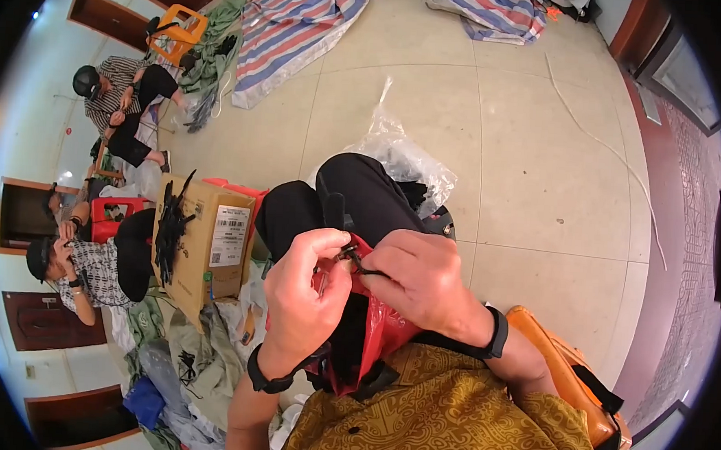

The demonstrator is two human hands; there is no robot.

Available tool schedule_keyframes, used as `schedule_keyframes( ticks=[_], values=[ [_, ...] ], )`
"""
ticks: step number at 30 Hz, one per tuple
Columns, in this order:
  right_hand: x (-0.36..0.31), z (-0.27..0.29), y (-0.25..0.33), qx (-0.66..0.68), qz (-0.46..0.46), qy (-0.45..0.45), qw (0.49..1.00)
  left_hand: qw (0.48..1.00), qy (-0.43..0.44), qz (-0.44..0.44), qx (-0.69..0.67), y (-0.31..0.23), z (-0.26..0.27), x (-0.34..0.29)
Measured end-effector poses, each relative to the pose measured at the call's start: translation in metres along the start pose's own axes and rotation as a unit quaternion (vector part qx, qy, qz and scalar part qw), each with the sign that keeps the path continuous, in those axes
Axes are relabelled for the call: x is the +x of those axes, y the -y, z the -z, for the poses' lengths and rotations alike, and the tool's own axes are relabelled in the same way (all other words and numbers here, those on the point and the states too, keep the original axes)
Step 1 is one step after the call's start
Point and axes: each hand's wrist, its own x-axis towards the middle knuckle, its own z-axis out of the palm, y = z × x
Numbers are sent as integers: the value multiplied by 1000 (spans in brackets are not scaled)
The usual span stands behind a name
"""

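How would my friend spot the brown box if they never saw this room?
Start at the wearer's black-trousered knees. Just left of them stands a cardboard box. Unlike the crumpled cloth nearby, it has flat sides, a white label, and black strips on it.

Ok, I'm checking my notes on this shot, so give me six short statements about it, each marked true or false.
1. The left hand and right hand both grip a small dark piece. True.
2. Black strips lie on the carton. True.
3. The carton stands to the person's right. False: it stands to the left.
4. The person's shirt is plain blue. False: it is mustard and patterned.
5. The two hands are wide apart. False: their fingertips are close together.
6. A striped sheet lies on the floor. True.
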Motion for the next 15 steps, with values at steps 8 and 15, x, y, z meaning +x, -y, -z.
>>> schedule_keyframes(
  ticks=[8,15],
  values=[
    [2,7,-15,222,26,53,973,999,10,7,-47,0,4,-5],
    [1,7,-6,438,-299,68,845,999,36,-11,-37,-5,9,-7]
  ],
)
